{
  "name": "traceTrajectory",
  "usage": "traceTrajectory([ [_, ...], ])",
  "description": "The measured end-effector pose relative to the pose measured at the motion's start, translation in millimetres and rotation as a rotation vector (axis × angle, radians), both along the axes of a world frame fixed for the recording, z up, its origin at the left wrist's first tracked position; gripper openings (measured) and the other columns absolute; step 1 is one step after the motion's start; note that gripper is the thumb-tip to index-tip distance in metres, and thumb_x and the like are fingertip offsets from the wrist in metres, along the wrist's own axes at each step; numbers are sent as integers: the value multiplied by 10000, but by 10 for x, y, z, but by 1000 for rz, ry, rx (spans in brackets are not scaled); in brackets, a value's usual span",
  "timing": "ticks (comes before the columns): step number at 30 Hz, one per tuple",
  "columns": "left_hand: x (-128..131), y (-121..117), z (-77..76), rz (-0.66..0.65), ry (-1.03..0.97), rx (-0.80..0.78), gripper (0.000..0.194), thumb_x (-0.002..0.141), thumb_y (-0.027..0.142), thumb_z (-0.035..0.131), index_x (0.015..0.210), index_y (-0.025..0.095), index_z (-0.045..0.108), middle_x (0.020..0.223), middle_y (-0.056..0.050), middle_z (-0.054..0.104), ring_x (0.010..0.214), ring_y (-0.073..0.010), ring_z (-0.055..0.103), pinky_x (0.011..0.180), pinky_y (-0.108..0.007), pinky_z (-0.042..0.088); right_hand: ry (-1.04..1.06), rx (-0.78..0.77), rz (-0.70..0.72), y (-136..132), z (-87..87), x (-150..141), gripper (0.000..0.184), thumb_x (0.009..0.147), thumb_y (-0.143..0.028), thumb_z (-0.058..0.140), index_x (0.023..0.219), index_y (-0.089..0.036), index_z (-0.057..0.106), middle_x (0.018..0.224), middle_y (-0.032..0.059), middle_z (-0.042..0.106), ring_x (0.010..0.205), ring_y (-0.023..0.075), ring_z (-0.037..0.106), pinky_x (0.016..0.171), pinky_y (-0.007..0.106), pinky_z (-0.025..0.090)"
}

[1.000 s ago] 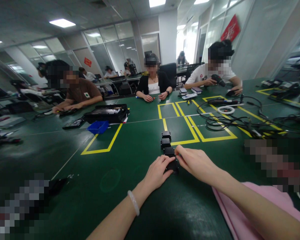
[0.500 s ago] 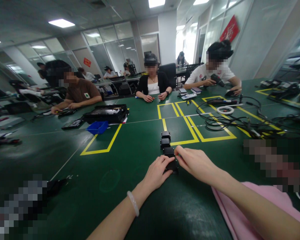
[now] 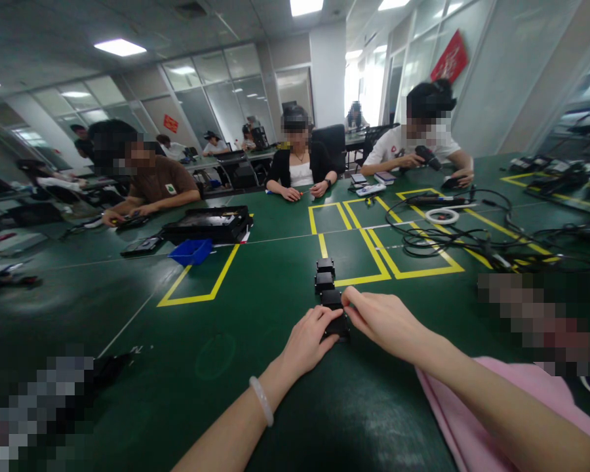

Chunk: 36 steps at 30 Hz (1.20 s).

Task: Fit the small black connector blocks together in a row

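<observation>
Several small black box-shaped blocks stand in a row on the green table [image 3: 177, 367], running away from me. My left hand [image 3: 309, 334], with a pale bangle on its wrist, grips the nearest black block [image 3: 338, 328] between thumb and fingers. Over the right side of that block, my right hand [image 3: 373, 318] has its fingertips pinched together; whatever lies between them is too small or hidden to make out. Just ahead of my fingers sits another black block [image 3: 331, 299]. Beyond it are two more, a middle block [image 3: 324, 282] and a far block [image 3: 325, 265].
Yellow tape [image 3: 364, 280] marks rectangles on the table. A blue tray [image 3: 191, 251] stands near a black case [image 3: 206, 226] at left. Black cables [image 3: 423, 242] tangle at right. Pink cloth [image 3: 516, 406] lies below my right forearm. Co-workers sit opposite, one holding a power drill [image 3: 427, 157].
Both of my hands stay at the nearest black block in almost the same pose. The view has shifted very slightly.
</observation>
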<state>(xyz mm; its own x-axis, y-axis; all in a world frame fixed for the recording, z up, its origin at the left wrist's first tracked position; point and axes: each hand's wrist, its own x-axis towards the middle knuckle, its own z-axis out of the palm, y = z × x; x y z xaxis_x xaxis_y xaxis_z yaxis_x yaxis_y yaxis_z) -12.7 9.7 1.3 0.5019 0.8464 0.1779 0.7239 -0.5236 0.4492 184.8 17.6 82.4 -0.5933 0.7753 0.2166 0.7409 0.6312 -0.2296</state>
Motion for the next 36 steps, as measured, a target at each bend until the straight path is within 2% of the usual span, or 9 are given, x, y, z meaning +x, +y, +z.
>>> traceTrajectory([
  [7,1,0,-6,-3,-3,1,451,841,199,602,1249,295,435,1153,-16,512,1046,-209,499,911,-364,456,-13,-7,-8,-2,-6,-21,169,974,-313,351,910,-206,466,745,0,656,642,145,617,527,241,286],
  [14,0,-2,8,-5,-11,-4,477,840,199,606,1268,303,422,1169,-13,509,1042,-208,496,912,-362,452,14,-5,-15,-4,-23,-19,59,937,-223,400,956,-207,453,799,-6,644,692,143,621,554,232,303],
  [21,4,-5,9,-1,-6,-3,439,847,214,603,1246,292,438,1153,-17,513,1038,-208,497,903,-358,453,-16,-10,-55,11,-32,-30,134,963,-300,373,923,-208,462,778,0,657,669,152,623,544,236,293],
  [29,1,-1,11,-3,-2,-11,478,843,212,606,1273,301,416,1176,-18,506,1047,-209,493,913,-362,449,27,-34,-17,13,-34,-15,49,938,-230,397,948,-210,442,819,-2,640,712,148,620,567,229,314],
  [36,0,2,0,-7,-3,-2,464,845,211,603,1264,300,424,1165,-17,510,1040,-210,496,907,-365,452,5,-35,-26,10,-28,-29,135,969,-291,351,916,-209,445,782,3,643,683,157,616,557,238,304],
])
